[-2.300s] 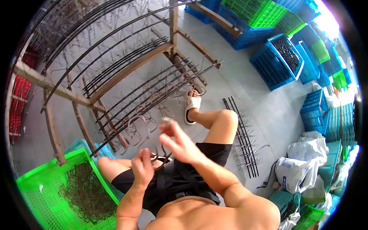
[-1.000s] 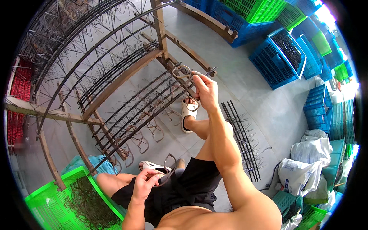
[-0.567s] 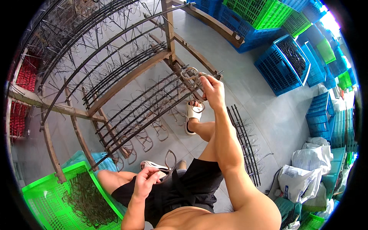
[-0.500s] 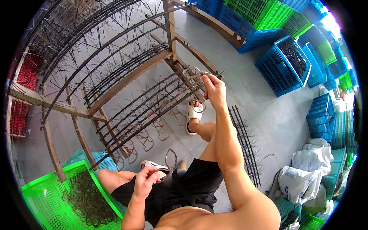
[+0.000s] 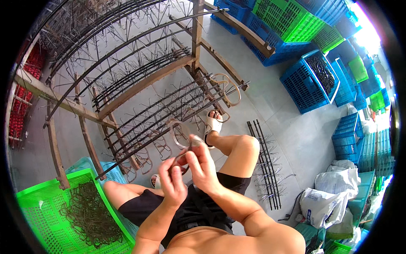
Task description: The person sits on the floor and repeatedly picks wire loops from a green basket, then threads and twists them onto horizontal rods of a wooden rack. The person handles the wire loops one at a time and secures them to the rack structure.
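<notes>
In front of my lap, both hands hold one thin brown eyeglass frame [image 5: 174,136], whose rim stands up beyond my fingers, somewhat blurred. My left hand [image 5: 174,183] pinches its near part. The fingers of my right hand [image 5: 203,167] close on it from the other side, close against the left. Ahead is a set of black rods with wire hooks [image 5: 163,122] lying across a wooden stand, and similar frames [image 5: 144,163] hang from its near side. Another eyeglass frame [image 5: 232,95] hangs at the right end of the rods.
A bright green basket [image 5: 36,207] at my left holds a tangled heap of dark frames [image 5: 91,216]. Spare hooked rods [image 5: 267,169] lie on the floor at my right. Blue crates [image 5: 302,86] and white bags [image 5: 319,207] line the right side. Wooden posts [image 5: 197,34] rise ahead.
My right hand has left the rod end and come back to meet my left, gripping the eyeglass frame there. A frame now hangs at the rods' right end.
</notes>
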`<state>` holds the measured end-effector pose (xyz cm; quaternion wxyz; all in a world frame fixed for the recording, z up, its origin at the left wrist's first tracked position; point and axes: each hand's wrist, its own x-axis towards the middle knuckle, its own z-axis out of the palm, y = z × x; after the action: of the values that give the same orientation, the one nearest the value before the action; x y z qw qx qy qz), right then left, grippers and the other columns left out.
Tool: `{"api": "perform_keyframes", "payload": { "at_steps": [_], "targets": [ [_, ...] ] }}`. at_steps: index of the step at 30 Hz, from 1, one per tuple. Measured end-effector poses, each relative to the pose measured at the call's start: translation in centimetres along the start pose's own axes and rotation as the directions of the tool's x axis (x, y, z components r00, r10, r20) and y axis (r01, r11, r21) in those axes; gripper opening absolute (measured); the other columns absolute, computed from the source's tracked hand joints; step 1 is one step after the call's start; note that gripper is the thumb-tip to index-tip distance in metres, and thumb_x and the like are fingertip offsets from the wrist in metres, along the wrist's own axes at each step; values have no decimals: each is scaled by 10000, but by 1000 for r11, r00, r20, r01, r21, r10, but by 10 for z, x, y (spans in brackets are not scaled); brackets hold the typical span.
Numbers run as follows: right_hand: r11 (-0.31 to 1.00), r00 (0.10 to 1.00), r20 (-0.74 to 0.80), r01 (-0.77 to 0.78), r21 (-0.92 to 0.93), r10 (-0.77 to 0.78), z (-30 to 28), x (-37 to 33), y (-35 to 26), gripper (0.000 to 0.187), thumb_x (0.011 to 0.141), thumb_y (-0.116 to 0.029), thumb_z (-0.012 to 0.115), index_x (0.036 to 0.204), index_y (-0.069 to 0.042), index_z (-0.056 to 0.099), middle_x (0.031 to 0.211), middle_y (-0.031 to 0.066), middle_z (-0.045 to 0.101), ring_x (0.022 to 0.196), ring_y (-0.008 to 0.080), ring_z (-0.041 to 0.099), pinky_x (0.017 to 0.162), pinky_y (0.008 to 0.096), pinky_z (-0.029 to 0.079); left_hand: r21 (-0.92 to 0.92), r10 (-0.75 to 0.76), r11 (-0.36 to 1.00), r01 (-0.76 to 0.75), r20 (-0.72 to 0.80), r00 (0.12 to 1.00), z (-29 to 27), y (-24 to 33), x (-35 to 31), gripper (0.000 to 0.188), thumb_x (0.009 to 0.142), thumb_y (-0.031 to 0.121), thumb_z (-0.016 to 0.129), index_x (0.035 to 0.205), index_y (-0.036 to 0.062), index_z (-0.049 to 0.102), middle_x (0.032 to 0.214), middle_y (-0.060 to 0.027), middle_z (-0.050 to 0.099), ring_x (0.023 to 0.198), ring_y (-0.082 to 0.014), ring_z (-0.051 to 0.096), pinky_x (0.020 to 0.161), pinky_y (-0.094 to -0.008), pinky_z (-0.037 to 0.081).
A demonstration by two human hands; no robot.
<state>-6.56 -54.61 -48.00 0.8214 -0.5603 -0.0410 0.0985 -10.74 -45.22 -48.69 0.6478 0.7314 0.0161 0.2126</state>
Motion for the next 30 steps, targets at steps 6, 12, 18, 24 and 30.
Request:
{"api": "perform_keyframes", "payload": {
  "at_steps": [6,12,18,24,30],
  "targets": [
    [969,804,-560,246,7,-200,-43,91,1,248,926,-177,514,1116,-19,506,704,60,572,437,83,482,382,210,383,351,6,936,-11,15,1000,-84,-12,10,339,914,169,488,1206,1,447,1193,-108,429,1066,-194,456,907,-322,396],
    [986,732,-661,139,-97,-168,-77,144,17,231,905,-228,565,869,-7,625,519,-18,474,413,40,408,359,193,301,786,87,171,594,-613,785,-362,-89,-66,346,892,220,547,1166,17,488,1160,-154,490,1070,-317,471,918,-430,383],
    [987,827,-563,95,131,-5,-85,155,11,172,892,-149,542,944,-1,614,515,-25,415,367,52,323,339,214,286,-284,-231,306,908,-948,-219,-460,-162,-192,377,927,278,478,1286,178,424,1418,-116,204,1195,-368,344,927,-532,409],
    [994,842,-539,86,66,-37,-90,154,16,169,887,-137,551,936,9,621,528,-28,420,378,51,325,349,209,287,240,-449,-150,959,-881,150,-440,-165,-188,308,921,192,484,1214,98,507,1416,-124,195,1069,-381,463,879,-478,471],
    [986,816,-577,127,106,-43,-77,154,19,173,886,-144,557,939,5,627,544,-31,440,389,46,341,357,199,292,109,-531,-104,989,-846,37,-446,-151,-178,292,904,132,480,1172,25,520,1323,-143,402,1043,-328,504,835,-463,476]
  ]
}}
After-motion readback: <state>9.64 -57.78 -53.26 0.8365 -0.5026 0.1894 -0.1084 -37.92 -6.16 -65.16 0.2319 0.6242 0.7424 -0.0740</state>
